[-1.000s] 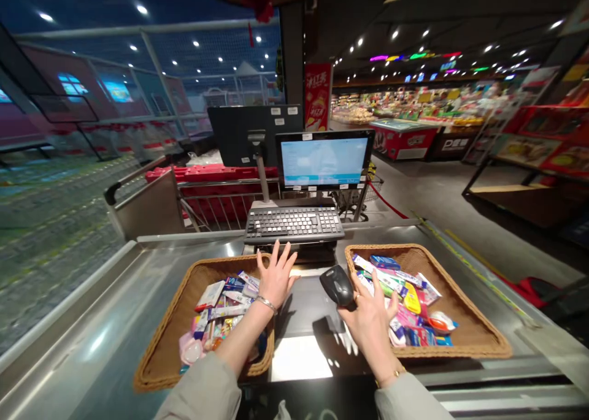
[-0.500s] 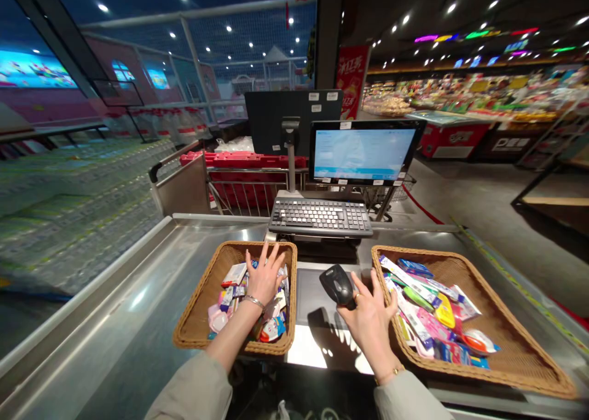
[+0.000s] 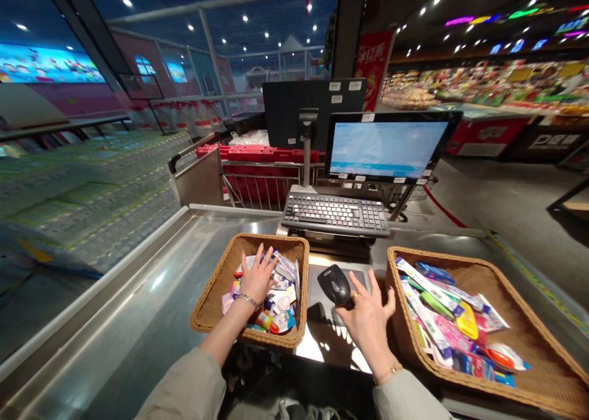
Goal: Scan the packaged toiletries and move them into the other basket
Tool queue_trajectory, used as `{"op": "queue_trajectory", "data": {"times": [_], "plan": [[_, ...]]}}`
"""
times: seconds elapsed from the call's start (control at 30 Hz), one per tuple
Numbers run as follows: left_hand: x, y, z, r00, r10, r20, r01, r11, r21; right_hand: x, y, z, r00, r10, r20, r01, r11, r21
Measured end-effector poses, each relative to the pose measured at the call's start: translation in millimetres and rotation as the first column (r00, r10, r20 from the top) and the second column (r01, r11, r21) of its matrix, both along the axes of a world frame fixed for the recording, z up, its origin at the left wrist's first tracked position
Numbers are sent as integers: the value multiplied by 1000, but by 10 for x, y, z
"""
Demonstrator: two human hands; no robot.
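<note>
Stainless-steel surface (image 3: 138,309), one: streaked with reflected light. Right wicker basket (image 3: 538,346), one: tan, woven, braided rim, small goods heaped along its left side. Left wicker basket (image 3: 214,300), one: tan, woven, likewise stocked with small goods. Lit screen (image 3: 386,145), one: black frame, pale blue display, text illegible. Black keyboard (image 3: 335,213), one: below the screen, pale-marked keys. Right hand (image 3: 369,316): between the baskets, thumb and forefinger clamped on the scanner (image 3: 334,285), remaining fingers spread. Left hand (image 3: 257,278): over the left basket, fingers fanned apart; contact with the goods cannot be told. Scanner, handheld, one: black, rounded head with a slight sheen, tilted leftward, located between the baskets; its lower part appears to be hidden by the hand. Right basket contents: long white-and-purple carton (image 3: 430,285), blue pack (image 3: 435,273), yellow pack (image 3: 467,320), orange-and-white pack (image 3: 504,357). Left basket contents: mixed small packs, among them one blue-and-white pack (image 3: 283,320).
</note>
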State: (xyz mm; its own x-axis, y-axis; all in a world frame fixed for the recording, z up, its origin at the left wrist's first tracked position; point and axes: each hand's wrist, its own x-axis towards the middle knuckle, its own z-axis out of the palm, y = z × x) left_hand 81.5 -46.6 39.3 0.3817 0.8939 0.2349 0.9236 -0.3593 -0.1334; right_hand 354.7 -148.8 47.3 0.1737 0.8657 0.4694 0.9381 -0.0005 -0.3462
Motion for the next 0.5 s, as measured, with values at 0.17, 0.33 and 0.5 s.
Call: {"op": "queue_trajectory", "data": {"times": [0.17,0.33,0.5], "plan": [[-147,46,-113,997,-54,-64,50,997,-67,-93,34,2,999,32,-15,-32,1000,-1],[-268,145,-297,987,-140,-78,130,984,-118,-164,63,1,999,42,-34,-43,999,-10],[-336,232,-457,968,-233,-96,211,957,-201,-201,85,-8,998,59,-38,-60,998,-25]]}}
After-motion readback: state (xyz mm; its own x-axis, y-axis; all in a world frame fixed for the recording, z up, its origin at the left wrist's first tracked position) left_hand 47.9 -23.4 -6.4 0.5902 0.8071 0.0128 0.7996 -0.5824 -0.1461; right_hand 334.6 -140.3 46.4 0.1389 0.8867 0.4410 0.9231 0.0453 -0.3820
